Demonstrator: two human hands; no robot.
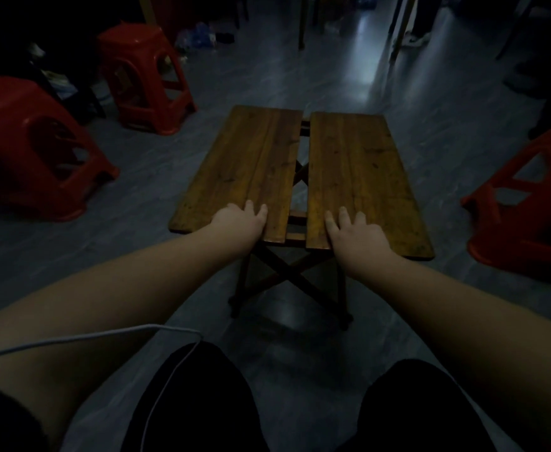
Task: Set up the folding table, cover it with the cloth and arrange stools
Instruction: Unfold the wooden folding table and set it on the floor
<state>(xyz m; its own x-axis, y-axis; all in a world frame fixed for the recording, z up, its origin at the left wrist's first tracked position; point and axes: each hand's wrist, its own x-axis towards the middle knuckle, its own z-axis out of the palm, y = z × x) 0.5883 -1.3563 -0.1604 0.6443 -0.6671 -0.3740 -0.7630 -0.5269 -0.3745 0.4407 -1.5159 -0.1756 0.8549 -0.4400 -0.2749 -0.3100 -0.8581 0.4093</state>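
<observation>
We find the folding table (349, 164) standing on its crossed legs (287, 275) on the floor (447, 125). Its surface lies in two wooden halves with a gap between them, so we judge the unfolding nearly done. The left hand (239, 221) and right hand (357, 234) lie flat on the near ends of the halves, grasping nothing. No cloth is in view. A stool (23, 148) stands left of the table, a second stool (143, 76) off its far left corner, a third stool (528, 207) right of it. None is drawn up, so covering and arranging remain.
</observation>
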